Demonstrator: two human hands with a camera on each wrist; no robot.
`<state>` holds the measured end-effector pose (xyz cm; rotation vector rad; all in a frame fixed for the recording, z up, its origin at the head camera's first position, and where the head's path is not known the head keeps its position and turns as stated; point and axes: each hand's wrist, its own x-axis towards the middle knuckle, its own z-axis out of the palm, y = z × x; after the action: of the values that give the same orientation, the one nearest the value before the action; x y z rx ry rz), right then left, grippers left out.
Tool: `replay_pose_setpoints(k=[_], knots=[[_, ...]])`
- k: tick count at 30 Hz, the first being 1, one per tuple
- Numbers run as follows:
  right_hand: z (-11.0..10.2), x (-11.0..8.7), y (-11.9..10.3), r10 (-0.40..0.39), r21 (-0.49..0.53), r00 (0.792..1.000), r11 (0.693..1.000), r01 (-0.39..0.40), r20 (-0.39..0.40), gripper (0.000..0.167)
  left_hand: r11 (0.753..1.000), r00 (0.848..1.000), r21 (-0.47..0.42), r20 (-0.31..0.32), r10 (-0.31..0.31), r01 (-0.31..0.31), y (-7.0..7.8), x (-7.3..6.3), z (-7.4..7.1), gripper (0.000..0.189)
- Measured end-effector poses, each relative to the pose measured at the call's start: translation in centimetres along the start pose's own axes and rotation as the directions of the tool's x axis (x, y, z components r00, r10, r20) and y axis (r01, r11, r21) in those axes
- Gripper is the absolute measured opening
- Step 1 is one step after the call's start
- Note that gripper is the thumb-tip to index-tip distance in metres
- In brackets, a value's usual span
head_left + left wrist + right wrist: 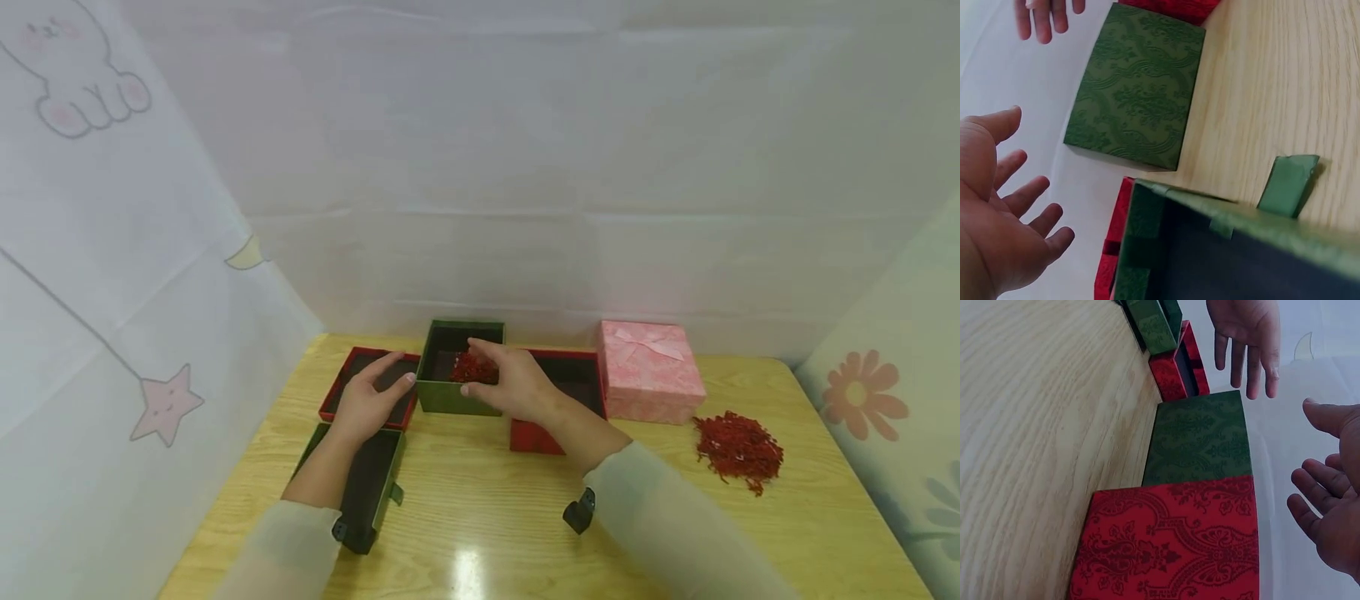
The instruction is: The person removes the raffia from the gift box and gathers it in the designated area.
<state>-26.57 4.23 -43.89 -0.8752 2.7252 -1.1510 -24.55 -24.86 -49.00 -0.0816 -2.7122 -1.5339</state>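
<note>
An open green box (459,400) with a patterned outer wall stands at the back of the table, a small heap of red shredded paper (471,369) inside. Over its right side is my right hand (519,385), fingers spread and no grip visible; in the right wrist view its fingers (1319,487) hang loose. Left of the box, above a shallow red tray-like piece (351,385), hovers my left hand (365,408). Its thumb points toward the green box, and the left wrist view shows the palm (997,231) with nothing in it.
An open red box (536,437) sits right of the green one, partly behind my right forearm. Beyond it are a pink box (652,371) with a bow and a loose pile of red shredded paper (741,448). A long green tray-like piece (375,471) with a tab lies front left.
</note>
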Motion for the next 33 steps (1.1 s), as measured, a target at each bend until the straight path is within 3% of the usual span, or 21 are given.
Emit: replay_pose_setpoints(k=[8, 19, 33], knots=[[-0.4, 1.4, 1.7, 0.032, -0.046, 0.999, 0.998, -0.032, -0.01, 0.077, 0.999, 1.0, 0.046, 0.009, 0.001, -0.002, -0.9, 1.7, 1.9, 0.077], [-0.6, 2.8, 2.8, 0.046, -0.135, 0.999, 0.99, -0.048, -0.017, 0.073, 0.984, 0.999, 0.178, 0.032, 0.012, -0.017, -0.4, 3.8, 3.4, 0.083], [-0.3, 4.5, 3.9, 0.088, -0.263, 0.996, 0.962, -0.076, 0.034, 0.075, 0.98, 0.998, 0.201, 0.065, -0.026, 0.013, -1.1, 5.1, 5.0, 0.091]])
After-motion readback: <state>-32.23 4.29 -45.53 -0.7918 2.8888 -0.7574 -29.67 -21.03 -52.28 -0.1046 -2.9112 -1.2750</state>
